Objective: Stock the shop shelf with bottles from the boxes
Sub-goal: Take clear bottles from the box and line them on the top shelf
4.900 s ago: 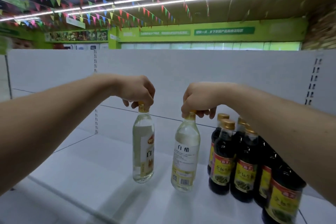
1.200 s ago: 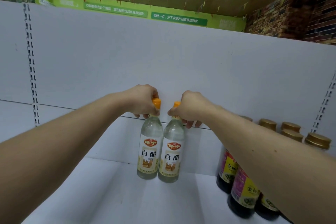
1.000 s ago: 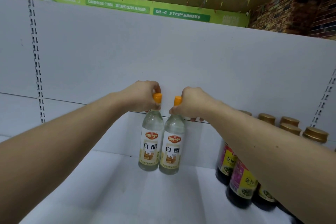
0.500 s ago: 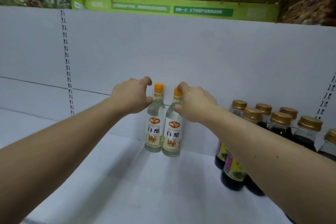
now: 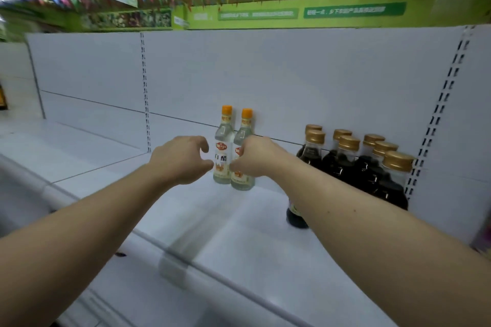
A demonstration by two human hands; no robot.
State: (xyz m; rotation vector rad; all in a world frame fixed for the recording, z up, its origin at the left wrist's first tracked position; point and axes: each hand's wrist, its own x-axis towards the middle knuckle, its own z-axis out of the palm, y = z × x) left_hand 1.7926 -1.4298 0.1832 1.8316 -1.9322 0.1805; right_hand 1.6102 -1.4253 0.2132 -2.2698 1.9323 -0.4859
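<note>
Two clear vinegar bottles with orange caps stand upright side by side against the white back panel of the shelf (image 5: pixel 239 233): the left bottle (image 5: pixel 224 133) and the right bottle (image 5: pixel 245 135). My left hand (image 5: pixel 183 159) hovers in front of the left one, fingers curled apart, holding nothing. My right hand (image 5: pixel 256 159) is in front of the right bottle, fingers loose, also holding nothing. Both hands partly cover the bottles' labels. No box is in view.
Several dark soy sauce bottles (image 5: pixel 348 162) with gold caps stand in rows on the shelf to the right, partly behind my right forearm. A slotted upright (image 5: pixel 144 93) divides the back panel on the left. The shelf's rounded front edge (image 5: pixel 172 265) runs across below my arms.
Both hands have let go of the vinegar bottle caps and drawn back toward me and lower. The two bottles stay standing at the back panel.
</note>
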